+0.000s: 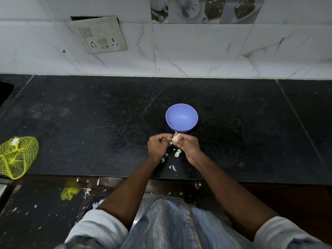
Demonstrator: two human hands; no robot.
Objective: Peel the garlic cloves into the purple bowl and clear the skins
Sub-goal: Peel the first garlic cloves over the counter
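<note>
We pinch the small white papery garlic bulb (176,137) between left hand (158,147) and right hand (188,145), just short of the purple plastic bowl (181,118). Light, brittle skin; grip cloves, not husk.

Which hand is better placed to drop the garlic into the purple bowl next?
The right hand, probably: it already holds the garlic, just in front of the purple bowl. The left hand only picks at the skin.
</note>
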